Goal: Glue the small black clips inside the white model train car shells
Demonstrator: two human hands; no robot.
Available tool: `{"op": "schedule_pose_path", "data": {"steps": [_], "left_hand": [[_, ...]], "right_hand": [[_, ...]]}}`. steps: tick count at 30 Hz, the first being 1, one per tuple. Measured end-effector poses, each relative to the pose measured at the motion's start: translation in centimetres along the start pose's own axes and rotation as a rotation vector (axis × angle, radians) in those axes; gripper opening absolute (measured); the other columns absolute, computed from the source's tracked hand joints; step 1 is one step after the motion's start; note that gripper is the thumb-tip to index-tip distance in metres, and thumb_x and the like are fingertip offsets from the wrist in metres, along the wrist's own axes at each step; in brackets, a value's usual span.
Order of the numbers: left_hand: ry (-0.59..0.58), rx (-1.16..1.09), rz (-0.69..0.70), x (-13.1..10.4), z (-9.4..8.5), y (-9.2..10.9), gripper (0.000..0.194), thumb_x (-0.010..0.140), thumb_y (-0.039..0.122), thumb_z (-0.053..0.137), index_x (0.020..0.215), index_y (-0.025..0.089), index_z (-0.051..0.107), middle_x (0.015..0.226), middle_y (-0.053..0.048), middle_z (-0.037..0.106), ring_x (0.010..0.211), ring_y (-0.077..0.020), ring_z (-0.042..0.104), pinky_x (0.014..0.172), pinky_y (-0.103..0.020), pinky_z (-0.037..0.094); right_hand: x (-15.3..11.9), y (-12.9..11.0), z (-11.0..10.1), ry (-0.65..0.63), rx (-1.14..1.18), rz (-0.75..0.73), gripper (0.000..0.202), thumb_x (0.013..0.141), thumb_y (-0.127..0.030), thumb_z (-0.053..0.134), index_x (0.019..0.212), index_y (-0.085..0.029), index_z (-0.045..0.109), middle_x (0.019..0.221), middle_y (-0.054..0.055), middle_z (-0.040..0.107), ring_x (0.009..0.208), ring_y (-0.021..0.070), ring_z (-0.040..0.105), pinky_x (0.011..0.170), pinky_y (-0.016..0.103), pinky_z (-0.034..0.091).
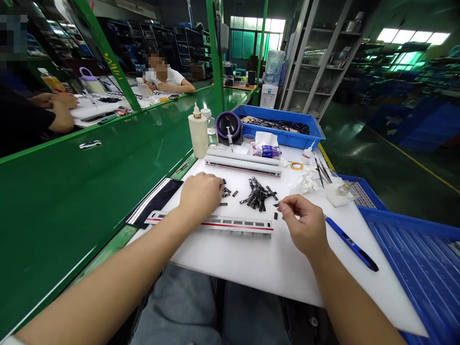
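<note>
Left hand: your left hand (201, 192) is palm down with the fingers curled, at the edge of the small cluster (226, 192) of black pieces; you can't tell from here whether the fingertips pinch one.
Right hand: your right hand (304, 223) has thumb and forefinger pressed together on a thin black piece (276, 205), just right of the main pile (257, 195).
Black pieces: the main pile lies loosely heaped between your hands, with a few strays around it, all on the white board (230, 258).
Near train shell: the near train shell (237, 224), white with a red stripe and a row of windows, lies crosswise nearer you than the pile; your left forearm passes over it.
Far train shell: beyond the pile lies the far train shell (244, 166).
Blue tool: right of your right hand, the slim blue tool (352, 244) lies slantwise on the board.
Back of the board: you have a squeeze bottle (199, 136), a syringe (230, 139), a tissue pack (266, 149) and a yellow tape roll (296, 166); a blue bin (287, 140) stands behind them.
Across the green surface (108, 191): a person in white (176, 79) sits, arms bent.
</note>
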State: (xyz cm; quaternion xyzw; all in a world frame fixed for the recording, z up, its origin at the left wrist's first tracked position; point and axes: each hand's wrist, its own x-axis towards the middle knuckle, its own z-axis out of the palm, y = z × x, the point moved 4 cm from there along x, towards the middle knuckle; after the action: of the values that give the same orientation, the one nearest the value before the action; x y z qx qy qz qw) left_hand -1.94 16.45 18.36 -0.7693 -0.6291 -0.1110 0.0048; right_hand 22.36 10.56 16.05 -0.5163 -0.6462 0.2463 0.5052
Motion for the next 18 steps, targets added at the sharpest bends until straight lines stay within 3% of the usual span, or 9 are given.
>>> {"op": "schedule_pose_path", "data": {"steps": [1,4,6,8,12,18], "left_hand": [[0.001,-0.024,0.084,-1.1,0.0,1.4,0.029,0.091,0.028,0.046,0.088,0.019,0.074,0.098,-0.013,0.074,0.1,-0.0303,0.063,0.09,-0.043,0.044],[-0.051,-0.197,0.561,-4.8,0.8,5.9,0.031,0.094,0.033,0.048,0.112,0.02,0.069,0.12,-0.009,0.07,0.113,-0.0264,0.061,0.099,-0.041,0.043],[-0.079,-0.219,0.695,-6.5,1.8,7.2,0.041,0.091,0.035,0.056,0.128,0.019,0.06,0.134,-0.009,0.063,0.121,-0.028,0.057,0.101,-0.043,0.043],[-0.077,-0.197,0.702,-6.9,2.9,7.3,0.049,0.088,0.032,0.06,0.135,0.019,0.052,0.14,-0.01,0.058,0.124,-0.0288,0.056,0.1,-0.044,0.045],[-0.048,-0.159,0.636,-6.0,4.1,6.6,0.043,0.09,0.022,0.054,0.133,0.02,0.053,0.136,-0.008,0.062,0.118,-0.0268,0.061,0.093,-0.042,0.05],[-0.038,-0.134,0.466,-5.7,3.4,6.0,0.043,0.09,0.02,0.053,0.133,0.017,0.049,0.122,-0.01,0.068,0.105,-0.0287,0.067,0.081,-0.042,0.054]], "right_hand": [[-0.1,-0.1,0.0,0.013,-0.005,-0.007,0.011,0.087,-0.027,0.06,0.082,-0.019,0.065,0.073,0.002,0.067,0.062,0.0147,0.06,0.062,0.029,0.049],[-0.2,0.1,-0.3,0.066,0.033,0.005,0.011,0.087,-0.028,0.061,0.082,-0.019,0.065,0.071,0.002,0.066,0.059,0.014,0.058,0.058,0.028,0.048],[-0.2,0.3,-0.6,0.053,0.086,0.004,0.011,0.087,-0.028,0.06,0.081,-0.019,0.064,0.067,0.0,0.062,0.057,0.0128,0.055,0.055,0.026,0.045],[-0.1,0.2,-0.8,-0.059,0.134,-0.038,0.011,0.087,-0.025,0.06,0.078,-0.019,0.064,0.063,-0.001,0.058,0.054,0.0116,0.049,0.05,0.025,0.04],[-0.1,-0.8,-0.5,-0.396,0.0,-0.257,0.012,0.084,-0.015,0.059,0.074,-0.019,0.065,0.06,-0.002,0.055,0.051,0.01,0.044,0.05,0.025,0.035],[-0.6,-0.5,1.5,-0.48,-0.313,-0.479,0.014,0.086,-0.011,0.056,0.084,-0.02,0.066,0.067,-0.002,0.059,0.059,0.0112,0.05,0.057,0.025,0.038]]}}
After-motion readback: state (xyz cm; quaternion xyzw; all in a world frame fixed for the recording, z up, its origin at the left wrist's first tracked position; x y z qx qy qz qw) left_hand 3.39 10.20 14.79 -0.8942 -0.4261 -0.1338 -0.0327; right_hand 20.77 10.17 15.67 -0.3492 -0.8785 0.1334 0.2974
